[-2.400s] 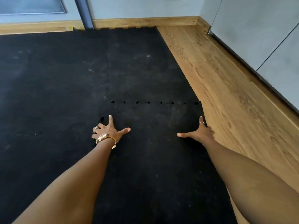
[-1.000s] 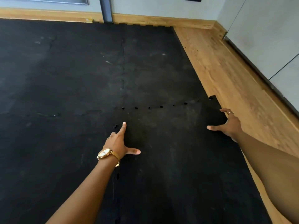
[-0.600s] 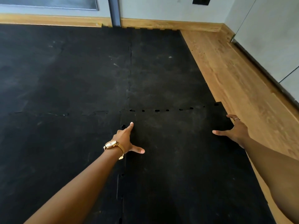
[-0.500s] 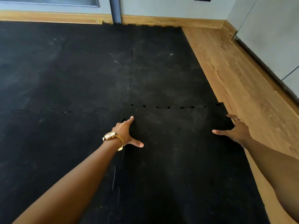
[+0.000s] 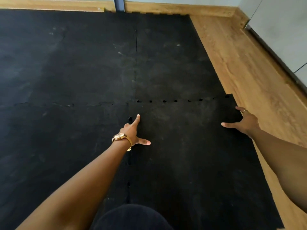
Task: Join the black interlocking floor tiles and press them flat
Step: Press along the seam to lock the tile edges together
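Head view: both hands, left hand and right hand, flat on matte black tile

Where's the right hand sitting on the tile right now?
In the head view the right hand lies open at the right edge of the near tile, beside the wooden floor, just below the gapped seam.

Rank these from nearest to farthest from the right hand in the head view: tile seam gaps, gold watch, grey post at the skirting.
From the right hand:
1. Tile seam gaps, just ahead, leftward.
2. Gold watch, on the left wrist.
3. Grey post, far, against the skirting.
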Available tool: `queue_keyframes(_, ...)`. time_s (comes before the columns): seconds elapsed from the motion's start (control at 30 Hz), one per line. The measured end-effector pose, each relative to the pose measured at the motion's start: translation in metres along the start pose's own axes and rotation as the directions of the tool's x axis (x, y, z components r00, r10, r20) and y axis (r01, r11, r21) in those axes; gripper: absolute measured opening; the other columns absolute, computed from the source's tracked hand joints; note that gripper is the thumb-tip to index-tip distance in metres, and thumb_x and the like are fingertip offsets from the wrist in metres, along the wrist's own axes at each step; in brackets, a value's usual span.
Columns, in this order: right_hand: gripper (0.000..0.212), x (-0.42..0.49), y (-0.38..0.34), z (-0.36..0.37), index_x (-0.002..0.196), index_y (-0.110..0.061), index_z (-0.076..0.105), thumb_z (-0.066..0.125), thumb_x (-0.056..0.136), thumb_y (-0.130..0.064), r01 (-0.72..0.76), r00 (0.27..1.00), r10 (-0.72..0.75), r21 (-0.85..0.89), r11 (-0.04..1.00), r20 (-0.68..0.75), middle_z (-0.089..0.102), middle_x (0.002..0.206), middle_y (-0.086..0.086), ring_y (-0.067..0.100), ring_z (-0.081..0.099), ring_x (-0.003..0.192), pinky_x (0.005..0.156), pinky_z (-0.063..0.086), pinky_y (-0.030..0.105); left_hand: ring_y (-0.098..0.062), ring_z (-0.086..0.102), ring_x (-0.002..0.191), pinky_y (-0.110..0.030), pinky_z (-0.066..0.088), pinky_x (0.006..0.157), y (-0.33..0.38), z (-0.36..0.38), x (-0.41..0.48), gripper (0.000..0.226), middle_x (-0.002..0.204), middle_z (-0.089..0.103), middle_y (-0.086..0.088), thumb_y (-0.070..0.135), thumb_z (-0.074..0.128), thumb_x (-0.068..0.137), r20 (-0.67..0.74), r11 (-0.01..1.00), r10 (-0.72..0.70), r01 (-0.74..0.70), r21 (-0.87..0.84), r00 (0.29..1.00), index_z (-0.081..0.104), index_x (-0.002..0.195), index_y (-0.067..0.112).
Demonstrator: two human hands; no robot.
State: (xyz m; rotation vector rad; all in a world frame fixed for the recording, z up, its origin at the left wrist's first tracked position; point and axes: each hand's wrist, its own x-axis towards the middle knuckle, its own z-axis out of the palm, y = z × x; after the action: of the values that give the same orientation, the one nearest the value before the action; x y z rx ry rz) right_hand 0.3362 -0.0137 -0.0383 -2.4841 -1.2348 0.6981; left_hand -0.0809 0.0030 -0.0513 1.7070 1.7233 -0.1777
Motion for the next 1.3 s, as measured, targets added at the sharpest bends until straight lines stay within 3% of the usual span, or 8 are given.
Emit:
queue_keyframes(0.1, 0.108, 0.001, 0.007, 0.005, 0.147, -0.028, 0.031, 0.087, 0.057, -0.047, -0.024, 1.0, 0.024, 0.004, 1.0, 0.0, 0.035, 0.152, 0.015, 0.038, 0.034, 0.138, 0.109, 0.035, 0.053, -0.036, 0.049, 0.119, -0.049, 0.047, 0.096, -0.001, 0.003, 0.002, 0.132, 0.134, 0.042, -0.016, 0.056, 0.083, 0.057, -0.008, 0.999, 0.025, -0.025, 0.022, 1.0, -0.007, 0.151, 0.039)
queue_keyframes(0.27, 0.102, 0.002, 0.008, 0.009, 0.149, -0.023, 0.031, 0.087, 0.064, -0.035, -0.052, 0.999, 0.052, 0.075, 0.996, -0.003, 0.032, 0.154, 0.014, 0.037, 0.032, 0.14, 0.11, 0.033, 0.049, -0.038, 0.044, 0.124, -0.053, 0.045, 0.099, -0.001, 0.002, 0.007, 0.131, 0.134, 0.041, -0.017, 0.056, 0.083, 0.057, -0.018, 0.998, 0.046, -0.045, 0.051, 0.999, -0.005, 0.152, 0.036)
queue_keyframes(0.43, 0.098, 0.006, 0.006, 0.008, 0.148, -0.019, 0.033, 0.087, 0.066, -0.024, -0.081, 0.996, 0.084, 0.124, 0.989, -0.016, 0.032, 0.154, 0.015, 0.035, 0.031, 0.141, 0.11, 0.032, 0.047, -0.045, 0.034, 0.132, -0.056, 0.042, 0.1, 0.003, 0.008, 0.005, 0.122, 0.148, 0.024, -0.018, 0.055, 0.078, 0.065, -0.045, 0.993, 0.05, -0.044, 0.112, 0.998, -0.005, 0.152, 0.035)
queue_keyframes(0.63, 0.098, 0.006, 0.004, 0.007, 0.146, -0.024, 0.035, 0.088, 0.064, -0.025, -0.129, 0.991, 0.133, 0.108, 0.986, -0.027, 0.034, 0.154, 0.012, 0.036, 0.033, 0.139, 0.104, 0.038, 0.047, -0.043, 0.04, 0.127, -0.051, 0.048, 0.092, 0.008, 0.013, 0.003, 0.118, 0.147, 0.024, -0.018, 0.059, 0.071, 0.071, -0.043, 0.971, 0.055, -0.044, 0.237, 0.998, -0.008, 0.153, 0.029)
queue_keyframes(0.87, 0.095, 0.008, 0.003, 0.002, 0.146, -0.021, 0.036, 0.087, 0.065, -0.02, -0.114, 0.992, 0.12, 0.119, 0.986, -0.044, 0.035, 0.152, 0.015, 0.037, 0.031, 0.139, 0.107, 0.035, 0.049, -0.04, 0.049, 0.12, -0.046, 0.049, 0.091, 0.012, 0.018, -0.004, 0.116, 0.15, 0.019, -0.021, 0.068, 0.063, 0.072, -0.06, 0.949, 0.083, -0.061, 0.31, 0.995, -0.009, 0.153, 0.027)
queue_keyframes(1.17, 0.099, 0.007, 0.013, 0.01, 0.149, -0.021, 0.033, 0.087, 0.066, -0.028, -0.101, 0.993, 0.107, 0.135, 0.986, -0.04, 0.034, 0.153, 0.013, 0.036, 0.031, 0.14, 0.109, 0.035, 0.049, -0.036, 0.055, 0.115, -0.042, 0.05, 0.086, 0.017, 0.014, -0.004, 0.116, 0.147, 0.028, -0.019, 0.073, 0.057, 0.072, -0.043, 0.909, 0.095, -0.069, 0.411, 0.995, -0.01, 0.153, 0.024)
queue_keyframes(1.3, 0.1, 0.008, 0.015, 0.014, 0.15, -0.026, 0.028, 0.083, 0.069, -0.039, -0.106, 0.994, 0.107, 0.033, 0.994, -0.022, 0.03, 0.155, 0.013, 0.037, 0.029, 0.141, 0.112, 0.031, 0.052, -0.034, 0.057, 0.114, -0.041, 0.051, 0.084, 0.021, 0.011, 0.0, 0.116, 0.147, 0.032, -0.018, 0.075, 0.055, 0.072, -0.037, 0.88, 0.086, -0.059, 0.471, 0.996, -0.01, 0.153, 0.023)
